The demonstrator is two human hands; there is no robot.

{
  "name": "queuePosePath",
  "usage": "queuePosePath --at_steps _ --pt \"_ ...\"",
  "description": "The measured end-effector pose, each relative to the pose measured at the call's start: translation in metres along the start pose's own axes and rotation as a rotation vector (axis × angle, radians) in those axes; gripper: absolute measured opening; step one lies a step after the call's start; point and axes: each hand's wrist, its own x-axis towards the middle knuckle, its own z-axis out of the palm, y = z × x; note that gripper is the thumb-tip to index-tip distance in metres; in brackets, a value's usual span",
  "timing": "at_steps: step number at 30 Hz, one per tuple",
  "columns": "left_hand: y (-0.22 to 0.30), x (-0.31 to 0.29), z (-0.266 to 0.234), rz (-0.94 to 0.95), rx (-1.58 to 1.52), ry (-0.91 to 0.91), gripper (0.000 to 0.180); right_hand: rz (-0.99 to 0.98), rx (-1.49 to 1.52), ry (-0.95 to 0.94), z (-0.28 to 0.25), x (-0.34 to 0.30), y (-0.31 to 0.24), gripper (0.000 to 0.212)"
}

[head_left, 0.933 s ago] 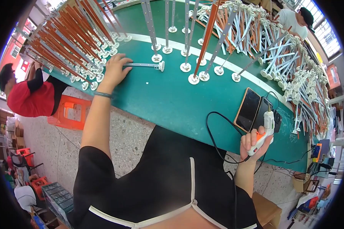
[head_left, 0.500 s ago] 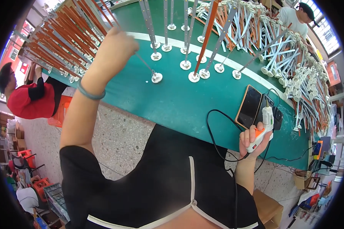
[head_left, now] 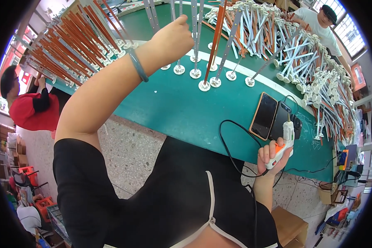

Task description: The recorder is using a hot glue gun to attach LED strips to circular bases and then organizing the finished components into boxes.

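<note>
My left hand [head_left: 172, 39] reaches across the bench with its fingers curled. It is among upright grey, dotted strips on round white bases, nearest a grey strip [head_left: 181, 7]; what its fingers hold, if anything, is hidden behind the hand. A white base [head_left: 179, 70] shows just below the hand. An orange-brown strip [head_left: 214, 45] and another grey strip [head_left: 227, 45] stand to its right. My right hand [head_left: 273, 155] grips a white corded soldering gun [head_left: 287, 138] with an orange trigger and a thin metal tip pointing away from me.
A phone [head_left: 263, 115] lies beside the gun, next to a dark device [head_left: 283, 109]. A heap of loose strips [head_left: 318, 82] fills the far right. Dense standing strips [head_left: 70, 45] crowd the left. One person [head_left: 33, 103] sits left; another [head_left: 318, 27] works far right. The black cord [head_left: 231, 165] loops over the green bench edge.
My left hand has swung right from the left side, without the strip it held. That strip's base has left the middle of the bench. My right hand keeps hold of the soldering gun.
</note>
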Motion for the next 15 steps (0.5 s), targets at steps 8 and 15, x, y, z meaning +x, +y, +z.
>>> queuePosePath --at_steps 8,15 --pt "0.006 -0.007 0.007 0.016 -0.018 0.098 0.009 -0.006 -0.004 0.019 0.001 -0.002 0.001 0.038" --pt "0.060 -0.030 -0.064 -0.063 -0.675 0.205 0.020 0.008 0.004 -0.046 0.010 -0.003 0.001 0.041"
